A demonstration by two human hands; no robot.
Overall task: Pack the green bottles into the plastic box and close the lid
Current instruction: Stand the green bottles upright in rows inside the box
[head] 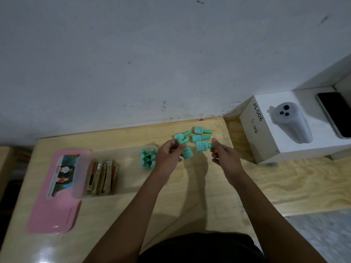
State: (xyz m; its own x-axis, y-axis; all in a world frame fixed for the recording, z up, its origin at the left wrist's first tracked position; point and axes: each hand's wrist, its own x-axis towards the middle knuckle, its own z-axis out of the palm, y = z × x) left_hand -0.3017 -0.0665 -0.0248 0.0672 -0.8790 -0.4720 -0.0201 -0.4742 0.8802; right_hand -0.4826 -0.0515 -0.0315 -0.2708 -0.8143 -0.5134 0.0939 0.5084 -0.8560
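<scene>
Several small green bottles lie loose on the wooden table near its far edge, among them one (201,130) at the back and one (200,138) just in front of it. My left hand (169,156) grips green bottles (187,152) between fingers and thumb. My right hand (225,155) pinches the cap of another green bottle (203,145). The clear plastic box (125,185) lies open to the left, with several green bottles (148,158) standing upright in its far right corner. Its pink lid (57,204) lies flat beside it on the left.
Brown packets (101,177) stand in the left part of the box. A white carton (292,128) printed with a camera device stands at the right, with a dark phone (335,114) beyond it. The wall runs along the table's far edge.
</scene>
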